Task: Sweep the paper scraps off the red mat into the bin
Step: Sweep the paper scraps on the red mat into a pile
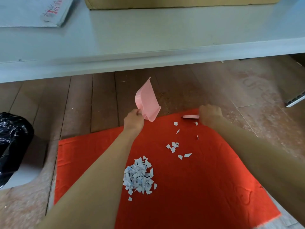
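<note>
Now, left hand (134, 119): mine, closed round the handle of the dustpan (147, 101), which I hold lifted and tilted over the mat's far edge, its mouth pointing away from me.
Right hand (210, 115): curled over one end of the brush (190, 116), also at the mat's far edge; the grip looks firm, though my fingers are hidden under the hand.
Brush axis: lying along the mat's far edge, free end pointing toward my left hand.
Mat (206, 179): red, spread on the floor, with both my forearms reaching across it.
Pile (137, 176): most scraps sit heaped near the mat's middle, on my side of both hands, just beside my left forearm.
Loose scraps (172, 146): a thin trail on the mat from below my right hand back toward the pile.
Bin (11, 142): black-lined, off the mat's left side, well apart from the pile.
Key relation: everything to sweep lies toward me from the brush, so I judge the stroke should pull the trail back into the pile, with the dustpan set down on the mat beside the pile, mouth turned to meet it.
Progress: nothing is in the dustpan yet.
</note>
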